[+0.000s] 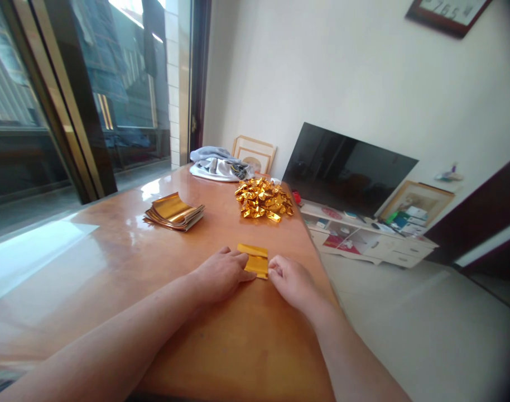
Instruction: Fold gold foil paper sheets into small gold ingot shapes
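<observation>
1. Nearest the camera, two bare forearms reach from the near edge across the table (112,262), a glossy orange-brown wooden top.
2. The left hand (221,273) lies flat, fingers released and stretched, their tips pressing on the left side of the foil (255,258).
3. The right hand (292,282) has its fingers curled, the tips touching the foil's near right corner. Whether they pinch it or only press, I cannot tell.
4. The foil, a small gold sheet partly folded, lies flat on the table between the two hands, near the table's right edge.
5. Farther off to the left lies a stack (174,212) of gold sheets, well apart from the hands.
6. Far from the hands, right of the stack, sits a heap (263,198) of crumpled gold pieces.
7. At the far end lies a grey cloth (215,163), with a frame (255,152) just behind it.
8. To the right, beyond the table, a dark TV (347,173) stands on a white cabinet (376,248).
</observation>
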A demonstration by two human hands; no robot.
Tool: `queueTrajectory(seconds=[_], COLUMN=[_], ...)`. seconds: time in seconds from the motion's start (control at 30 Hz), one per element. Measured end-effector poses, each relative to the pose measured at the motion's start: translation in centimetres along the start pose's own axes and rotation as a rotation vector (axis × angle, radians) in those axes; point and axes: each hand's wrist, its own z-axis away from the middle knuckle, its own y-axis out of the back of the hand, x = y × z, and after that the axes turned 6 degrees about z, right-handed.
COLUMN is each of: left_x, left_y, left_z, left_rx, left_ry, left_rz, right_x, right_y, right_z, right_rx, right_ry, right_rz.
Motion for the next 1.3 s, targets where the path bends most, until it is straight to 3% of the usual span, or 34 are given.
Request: queueTrajectory(seconds=[0.17,0.4,0.63,0.77,0.9,1.3], left_x=[0.0,0.0,0.1,0.1,0.0,-1.4], left_y=[0.3,0.5,0.5,0.4,0.3,1.4], left_z=[0.0,-0.1,-0.1,0.0,0.0,1.2], left_rx=[-0.013,-0.027,-0.014,0.004,0.0,-0.008], left_ry=[0.0,0.027,0.031,0.027,0.033,0.059], left_rz=[0.016,0.04,0.058,0.06,0.065,0.162], right_x=[-2.1,-3.1,-2.9,-2.8,-3.1,-3.5], right_y=[1.2,1.6,2.1,1.6,0.7,0.8], right_z=[1.9,3.4,3.0,2.1,2.1,2.5], right_rx=[-0.176,-0.255,-0.166,-0.012,-0.044,-0.043], right_ry=[0.171,0.15,0.032,0.156,0.259,0.299], right_rz=[0.152,0.38,0.323,0.246,0.241,0.372])
